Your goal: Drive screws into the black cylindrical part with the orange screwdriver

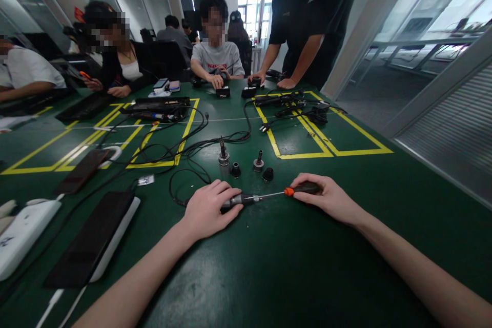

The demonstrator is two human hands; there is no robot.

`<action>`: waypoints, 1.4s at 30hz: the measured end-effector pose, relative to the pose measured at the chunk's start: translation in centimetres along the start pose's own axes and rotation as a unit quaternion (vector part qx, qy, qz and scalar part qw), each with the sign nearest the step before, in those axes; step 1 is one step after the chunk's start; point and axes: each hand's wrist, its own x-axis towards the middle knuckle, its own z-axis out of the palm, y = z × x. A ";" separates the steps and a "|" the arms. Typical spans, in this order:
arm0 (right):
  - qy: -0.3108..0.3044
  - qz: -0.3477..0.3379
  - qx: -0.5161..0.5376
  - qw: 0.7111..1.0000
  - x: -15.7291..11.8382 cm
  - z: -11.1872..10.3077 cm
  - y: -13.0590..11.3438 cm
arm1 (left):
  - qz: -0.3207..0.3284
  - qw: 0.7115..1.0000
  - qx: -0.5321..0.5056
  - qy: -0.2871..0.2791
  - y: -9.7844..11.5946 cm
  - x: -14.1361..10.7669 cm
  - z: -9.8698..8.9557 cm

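Note:
My left hand (pixel 210 208) is wrapped over a dark corded tool (pixel 246 199) that lies on the green table (pixel 246 277), its metal end facing right. A screwdriver (pixel 307 188) with a black and orange handle is gripped in my right hand (pixel 326 196). Its thin shaft points left and meets the metal end of the tool. Just beyond, a metal cylinder (pixel 223 160) stands upright beside a small black cap (pixel 236 169). A metal fitting (pixel 259 163) and another black cap (pixel 268 174) are farther right.
Two dark phones (pixel 94 238) (pixel 82 170) and a white power strip (pixel 26 233) lie at left. Black cables (pixel 192 144) cross the table to yellow-taped areas (pixel 307 155). Several people are at the far side, one standing.

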 end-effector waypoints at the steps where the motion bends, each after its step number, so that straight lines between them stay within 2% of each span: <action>1: 0.001 -0.006 -0.006 1.000 0.0 0.0 0.0 | 0.000 1.000 0.000 0.000 0.0 0.0 0.0; 10: 0.019 -0.043 -0.031 0.998 -0.2 0.4 0.1 | -0.001 1.000 -0.002 0.001 -0.1 0.0 0.0; 13: 0.011 -0.038 0.021 0.999 -0.3 0.3 0.1 | -0.003 1.000 -0.004 0.001 -0.1 0.0 0.0; 17: -0.011 0.018 0.114 0.993 -0.2 0.4 0.3 | -0.003 1.000 -0.005 -0.002 -0.1 -0.1 0.0; 26: 0.014 0.021 0.086 0.996 0.0 0.6 -0.1 | -0.003 1.000 -0.006 -0.001 -0.1 -0.1 0.0; 31: 0.021 -0.010 0.066 0.998 -0.1 0.2 -0.4 | 0.000 1.000 -0.007 0.000 -0.1 -0.1 0.0; 42: 0.018 -0.034 0.040 0.998 -0.1 0.1 0.3 | 0.002 1.000 0.002 0.000 -0.1 0.0 0.1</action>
